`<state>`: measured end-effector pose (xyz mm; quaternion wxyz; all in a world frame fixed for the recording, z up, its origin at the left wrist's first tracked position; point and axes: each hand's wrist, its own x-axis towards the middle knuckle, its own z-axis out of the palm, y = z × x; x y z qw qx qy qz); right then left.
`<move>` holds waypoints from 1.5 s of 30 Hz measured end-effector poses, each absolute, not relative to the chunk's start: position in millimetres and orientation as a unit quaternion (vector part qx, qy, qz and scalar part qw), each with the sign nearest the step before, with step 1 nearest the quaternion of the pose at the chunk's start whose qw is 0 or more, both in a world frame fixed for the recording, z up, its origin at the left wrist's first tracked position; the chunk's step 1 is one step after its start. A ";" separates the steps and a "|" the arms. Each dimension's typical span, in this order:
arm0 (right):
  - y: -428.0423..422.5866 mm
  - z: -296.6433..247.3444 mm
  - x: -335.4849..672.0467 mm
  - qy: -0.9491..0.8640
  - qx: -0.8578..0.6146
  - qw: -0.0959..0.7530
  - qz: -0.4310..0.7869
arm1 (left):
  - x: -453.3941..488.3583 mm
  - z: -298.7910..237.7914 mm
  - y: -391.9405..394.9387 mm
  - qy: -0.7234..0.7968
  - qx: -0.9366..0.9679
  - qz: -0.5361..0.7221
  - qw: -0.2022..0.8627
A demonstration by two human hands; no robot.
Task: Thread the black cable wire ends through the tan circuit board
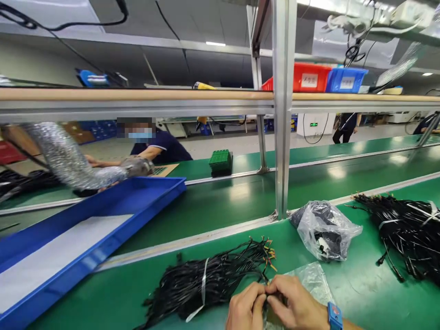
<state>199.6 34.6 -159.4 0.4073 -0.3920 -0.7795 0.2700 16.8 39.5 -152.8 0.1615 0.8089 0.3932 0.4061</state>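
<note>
At the lower middle of the head view, my left hand [245, 307] and my right hand [295, 298] meet fingertip to fingertip. Both are closed in a pinch around something small and dark that the fingers mostly hide. Just left of them lies a bundle of black cables [192, 284], bound by a white tie, its bare orange and red wire ends towards my fingers. A thin cable from it reaches near my fingertips. Under and behind my right hand is a clear plastic bag [314, 282]. My right wrist wears a blue band [334, 315].
A clear bag of black parts [323, 231] stands by the metal post [282, 137]. More black cables [409, 229] lie right. A blue tray [113, 243] fills the left. Across the line, a masked person [165, 146] works near a foil duct [75, 160] and green trays [220, 161].
</note>
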 end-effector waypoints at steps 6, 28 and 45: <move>34.5 -132.2 202.3 -0.714 -0.416 0.417 0.378 | 21.3 -127.2 33.9 0.433 0.795 0.375 0.198; 29.0 -142.4 200.9 -0.723 -0.385 0.435 0.375 | 17.3 -132.9 30.0 0.420 0.778 0.405 0.233; 26.0 -145.3 200.8 -0.743 -0.370 0.429 0.356 | 13.3 -132.5 30.9 0.426 0.788 0.375 0.237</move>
